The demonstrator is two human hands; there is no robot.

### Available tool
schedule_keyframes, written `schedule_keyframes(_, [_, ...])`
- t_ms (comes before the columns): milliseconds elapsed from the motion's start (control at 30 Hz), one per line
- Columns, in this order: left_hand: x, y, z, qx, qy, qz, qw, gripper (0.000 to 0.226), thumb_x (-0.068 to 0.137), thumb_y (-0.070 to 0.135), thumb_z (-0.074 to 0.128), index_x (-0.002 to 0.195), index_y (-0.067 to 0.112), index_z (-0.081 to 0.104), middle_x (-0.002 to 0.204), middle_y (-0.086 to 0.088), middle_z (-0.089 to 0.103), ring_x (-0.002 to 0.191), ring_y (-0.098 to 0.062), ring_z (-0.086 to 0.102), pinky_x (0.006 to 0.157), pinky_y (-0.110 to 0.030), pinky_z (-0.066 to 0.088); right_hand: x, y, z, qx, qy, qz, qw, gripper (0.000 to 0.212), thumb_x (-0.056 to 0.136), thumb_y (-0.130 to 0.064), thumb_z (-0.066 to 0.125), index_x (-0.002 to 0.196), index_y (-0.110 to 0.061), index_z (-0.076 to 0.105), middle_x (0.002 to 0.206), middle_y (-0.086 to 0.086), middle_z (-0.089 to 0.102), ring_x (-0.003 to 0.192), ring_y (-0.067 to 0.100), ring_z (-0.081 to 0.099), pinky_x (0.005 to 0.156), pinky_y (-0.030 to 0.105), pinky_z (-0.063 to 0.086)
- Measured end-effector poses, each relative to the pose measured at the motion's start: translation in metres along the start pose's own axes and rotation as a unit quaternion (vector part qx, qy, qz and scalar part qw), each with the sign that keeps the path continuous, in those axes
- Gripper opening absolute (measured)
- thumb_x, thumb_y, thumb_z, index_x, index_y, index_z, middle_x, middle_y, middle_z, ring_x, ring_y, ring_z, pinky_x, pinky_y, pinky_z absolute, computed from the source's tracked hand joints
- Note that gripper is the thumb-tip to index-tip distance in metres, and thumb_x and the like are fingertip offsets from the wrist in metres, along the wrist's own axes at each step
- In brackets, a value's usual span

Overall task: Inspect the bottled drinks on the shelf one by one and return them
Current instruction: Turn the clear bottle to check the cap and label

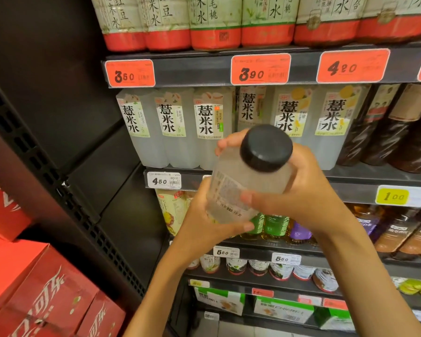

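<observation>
Before the drinks shelf (229, 69), 1 pale bottle (238, 188) with a black cap (266, 147) is held tilted — gripped at its base by the left hand (204, 222), wrapped near the top by the right hand (299, 190).

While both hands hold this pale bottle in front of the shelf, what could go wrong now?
1. The bottle is tilted, cap toward the camera; the left hand and right hand grip only its sides, so it might slip.
2. The gap in the row looks narrow; returning the bottle may knock its neighbours.
</observation>
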State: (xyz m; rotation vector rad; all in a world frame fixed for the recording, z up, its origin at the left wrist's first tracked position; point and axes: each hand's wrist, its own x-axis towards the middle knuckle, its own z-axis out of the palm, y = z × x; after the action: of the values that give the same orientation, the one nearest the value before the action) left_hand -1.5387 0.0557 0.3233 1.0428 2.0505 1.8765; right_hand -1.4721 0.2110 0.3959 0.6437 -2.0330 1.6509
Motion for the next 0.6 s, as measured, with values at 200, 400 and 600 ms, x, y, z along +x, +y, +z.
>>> schedule_keyframes(200, [-0.008, 0.014, -0.015, -0.09, -0.187, -0.092, 0.974, 0.053, 0.06, 0.059, 0.077, 0.11, 0.048, 0.065, 0.114, 0.022, 0.067, 0.109, -0.001, 0.062, 0.083, -0.016, 0.051, 0.006, 0.011, -0.008, 0.209, -0.035, 0.054, 0.976, 0.064, 0.064, -0.006, 0.064, 0.127, -0.013, 0.05, 0.116, 0.014, 0.067, 0.11, 0.035, 0.063, 0.089, 0.047, 0.051])
schedule_keyframes(400, [-0.018, 0.003, 0.005, -0.148, -0.105, -0.178, 0.967, 0.093, 0.035, 0.065, 0.086, 0.113, 0.022, 0.059, 0.099, 0.004, 0.073, 0.09, -0.012, 0.069, 0.065, -0.02, 0.054, 0.016, 0.02, -0.009, 0.28, 0.012, 0.097, 0.955, 0.061, 0.068, -0.013, 0.06, 0.127, -0.007, 0.044, 0.115, 0.011, 0.067, 0.104, 0.031, 0.066, 0.085, 0.043, 0.054])
schedule_keyframes(600, [-0.019, 0.009, 0.025, -0.099, -0.01, -0.169, 0.981, 0.044, 0.084, 0.037, 0.068, 0.124, 0.028, 0.053, 0.106, 0.009, 0.069, 0.092, 0.003, 0.065, 0.068, -0.011, 0.051, 0.016, 0.025, -0.006, 0.058, 0.11, 0.214, 0.969, 0.073, 0.074, -0.043, 0.073, 0.136, -0.029, 0.038, 0.112, -0.014, 0.068, 0.099, 0.004, 0.066, 0.078, 0.021, 0.055])
